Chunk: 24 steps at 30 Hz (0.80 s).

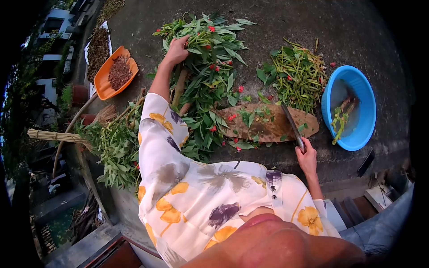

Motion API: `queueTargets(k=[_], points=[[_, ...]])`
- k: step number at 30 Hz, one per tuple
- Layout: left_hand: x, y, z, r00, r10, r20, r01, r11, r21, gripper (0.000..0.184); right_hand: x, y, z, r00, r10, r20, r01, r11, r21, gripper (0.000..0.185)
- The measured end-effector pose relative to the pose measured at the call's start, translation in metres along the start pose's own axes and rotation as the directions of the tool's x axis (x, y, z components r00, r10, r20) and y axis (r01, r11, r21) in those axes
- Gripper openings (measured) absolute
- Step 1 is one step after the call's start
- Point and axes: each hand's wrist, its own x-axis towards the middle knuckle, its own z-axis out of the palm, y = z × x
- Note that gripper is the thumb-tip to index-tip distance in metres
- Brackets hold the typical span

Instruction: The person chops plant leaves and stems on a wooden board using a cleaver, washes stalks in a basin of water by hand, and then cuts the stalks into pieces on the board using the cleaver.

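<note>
My left hand (178, 50) reaches to the far end of a heap of leafy flowering stems (205, 85) with red blossoms. Its fingers close around some of the stems, partly hidden by leaves. In my right hand (306, 157) is the handle of a long dark knife (292, 123), whose blade lies across the right part of a worn wooden board (268, 127). Scattered leaves and red petals rest on the board. Just beyond it is a pile of cut green stem pieces (301, 80).
A blue basin (373, 107) with water and a few stems stands at the right. At the left are an orange scoop (103, 85) of brown dried bits, a straw broom (56, 135) and more leafy branches (118, 154). A dark flat object (366, 162) lies near the ledge.
</note>
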Motion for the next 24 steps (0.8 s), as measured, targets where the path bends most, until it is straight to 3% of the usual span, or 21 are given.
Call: queueTargets(k=[2,4,8,12,14,16,18,20,23,24], points=[[-0.002,-0.004,-0.021,0.980,0.052,-0.193,-0.052,0.999,0.001,0.042,0.000,0.001,0.001,1.000,-0.009,0.005,0.009,1.000,0.009,0.034],[-0.009,0.009,-0.055,0.965,0.004,-0.262,-0.012,1.000,-0.028,0.041,0.000,0.004,-0.001,0.999,-0.048,0.009,0.048,0.999,0.022,0.034],[-0.064,0.103,-0.111,0.929,0.064,-0.365,-0.103,0.991,-0.089,0.039,0.001,0.003,-0.003,0.999,-0.047,0.002,0.047,0.998,0.041,0.033],[-0.146,0.206,-0.069,0.982,0.028,-0.186,-0.055,0.988,-0.141,0.039,0.003,0.011,-0.004,1.000,-0.024,0.002,0.023,0.995,0.100,0.030],[-0.202,0.217,0.036,0.993,-0.098,0.065,0.103,0.990,-0.091,0.041,0.001,0.006,-0.008,1.000,0.026,0.013,-0.027,0.995,0.098,0.028],[-0.218,0.214,0.101,0.870,-0.336,0.361,0.363,0.932,-0.009,0.046,0.000,-0.012,-0.018,0.998,0.032,0.051,-0.035,0.997,0.067,0.028],[-0.252,0.209,0.153,0.883,-0.340,0.325,0.347,0.937,0.037,0.055,-0.006,-0.013,-0.015,0.999,-0.029,0.038,0.024,0.991,0.132,0.027],[-0.249,0.214,0.170,0.913,-0.315,0.258,0.307,0.949,0.070,0.065,0.004,-0.025,-0.011,0.995,-0.043,0.095,0.038,0.998,0.055,0.024],[-0.247,0.218,0.147,0.947,-0.265,0.184,0.277,0.960,-0.043,0.099,0.012,-0.047,-0.003,0.984,-0.050,0.173,0.039,0.997,0.068,0.024],[-0.248,0.221,0.141,0.945,-0.266,0.187,0.279,0.959,-0.045,0.099,0.014,-0.051,-0.002,0.984,-0.046,0.175,0.036,0.997,0.065,0.024]])
